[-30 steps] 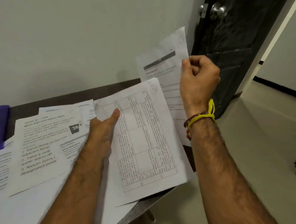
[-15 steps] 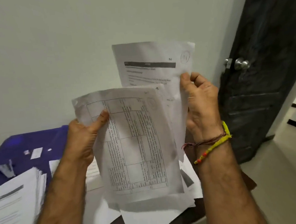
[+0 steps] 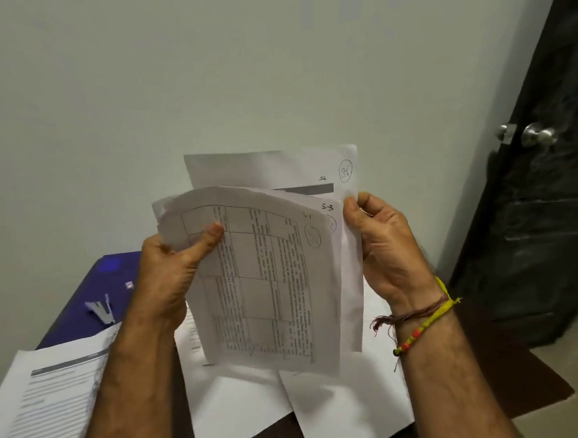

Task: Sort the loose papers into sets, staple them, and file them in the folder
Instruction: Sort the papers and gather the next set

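Left hand pinching the table-printed sheet at its upper left edge, thumb on the front; right hand gripping the sheets behind by their right edge — long axes upright. Stapler on the purple folder, left of the held sheets — nearer the left hand.

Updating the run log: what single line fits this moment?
left hand: grips white table-printed sheet | right hand: pinches white sheets behind | stage: sorting
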